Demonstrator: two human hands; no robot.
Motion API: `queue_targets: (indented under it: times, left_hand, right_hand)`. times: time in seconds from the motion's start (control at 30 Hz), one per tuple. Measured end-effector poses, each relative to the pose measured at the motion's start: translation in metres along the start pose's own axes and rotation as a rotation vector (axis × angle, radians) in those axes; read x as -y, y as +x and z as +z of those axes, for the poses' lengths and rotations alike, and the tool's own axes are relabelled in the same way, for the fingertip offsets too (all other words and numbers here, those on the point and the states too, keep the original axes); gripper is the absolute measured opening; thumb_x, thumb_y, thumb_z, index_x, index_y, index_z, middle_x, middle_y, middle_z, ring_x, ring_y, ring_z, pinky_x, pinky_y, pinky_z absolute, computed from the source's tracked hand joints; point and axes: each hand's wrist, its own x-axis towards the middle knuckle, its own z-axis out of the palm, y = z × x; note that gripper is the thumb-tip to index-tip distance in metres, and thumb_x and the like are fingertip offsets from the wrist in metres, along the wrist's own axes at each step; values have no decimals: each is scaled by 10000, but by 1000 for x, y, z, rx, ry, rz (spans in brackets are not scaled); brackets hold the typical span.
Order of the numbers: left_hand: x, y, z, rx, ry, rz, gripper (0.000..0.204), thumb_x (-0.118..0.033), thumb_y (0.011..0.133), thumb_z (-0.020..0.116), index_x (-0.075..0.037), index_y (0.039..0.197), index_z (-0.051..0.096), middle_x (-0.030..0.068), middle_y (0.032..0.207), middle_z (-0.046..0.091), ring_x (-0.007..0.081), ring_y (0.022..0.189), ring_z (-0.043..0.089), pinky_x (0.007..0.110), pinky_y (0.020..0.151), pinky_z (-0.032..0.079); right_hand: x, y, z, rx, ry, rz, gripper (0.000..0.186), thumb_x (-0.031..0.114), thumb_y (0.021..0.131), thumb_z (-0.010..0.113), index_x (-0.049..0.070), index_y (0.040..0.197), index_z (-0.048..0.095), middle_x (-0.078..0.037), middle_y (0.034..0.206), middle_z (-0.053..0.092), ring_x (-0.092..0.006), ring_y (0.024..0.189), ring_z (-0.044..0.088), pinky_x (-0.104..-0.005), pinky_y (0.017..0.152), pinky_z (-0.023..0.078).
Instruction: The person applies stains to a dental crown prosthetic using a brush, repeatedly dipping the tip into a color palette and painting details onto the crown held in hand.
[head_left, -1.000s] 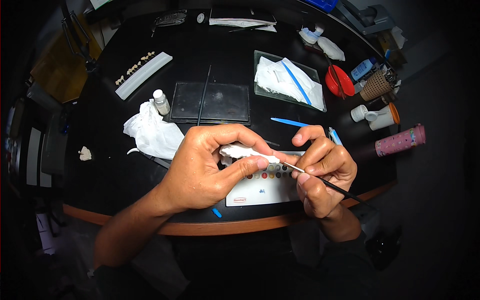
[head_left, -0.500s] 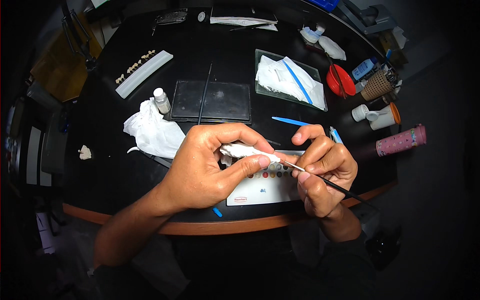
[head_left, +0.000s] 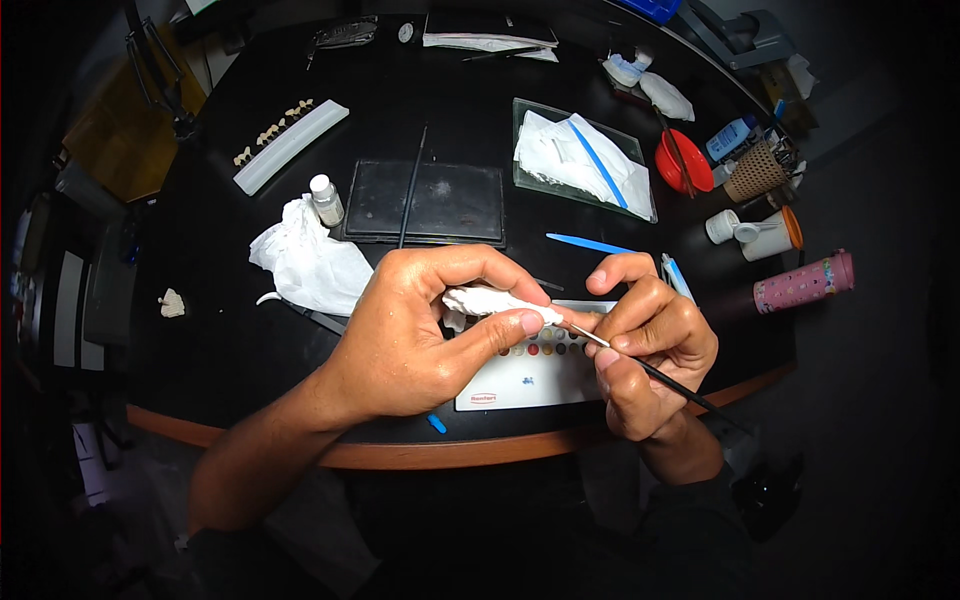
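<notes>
My left hand is closed around a white, lumpy piece, pinched between thumb and fingers; whether it is tissue or something harder, I cannot tell. My right hand grips a slim black-handled brush, whose thin tip meets the piece's right end by my left fingertips. Beneath both hands lies a white palette with rows of coloured dots, partly hidden. Crumpled white tissue and a small capped bottle are beside my left hand. A blue plastic stick lies just beyond my right hand.
The black desk bears a dark slab, a glass tray with paper, a white holder with tooth-shaped tabs, a red bowl, white cups and a pink bottle at right.
My hands and the brush stay almost still, with only slight finger movement. Objects on the desk appear a few pixels further right, as if the view has shifted slightly.
</notes>
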Motion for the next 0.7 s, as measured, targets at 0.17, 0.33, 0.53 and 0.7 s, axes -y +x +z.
queue_targets:
  times: [0.17,0.33,0.53,0.7]
  left_hand:
    - [4,-2,1,-39,-14,-18,104,-18,876,703,39,963,698,109,873,710,103,792,657,219,684,500]
    - [4,-1,3,-74,-36,-9,116,-65,863,731,20,942,723,93,834,719,100,748,658,222,651,486]
    - [2,-1,0,-1,8,-4,95,21,893,683,57,980,679,123,914,699,103,830,656,212,707,512]
    - [1,-1,0,-9,-36,-18,86,30,891,678,59,973,675,118,922,697,100,811,654,211,702,515]
  right_hand:
    - [1,-2,1,-5,-3,23,134,-102,702,581,13,738,522,-112,728,590,-289,966,606,-404,800,632]
    - [2,-1,0,13,-19,20,129,-100,704,579,7,746,522,-113,738,590,-288,966,607,-403,808,638]
    - [1,-1,2,5,-23,4,126,-98,699,586,1,753,531,-113,737,587,-296,973,611,-414,785,651]
    - [1,-2,2,23,-45,-20,129,-107,701,575,-1,761,532,-116,743,586,-297,989,607,-422,788,651]
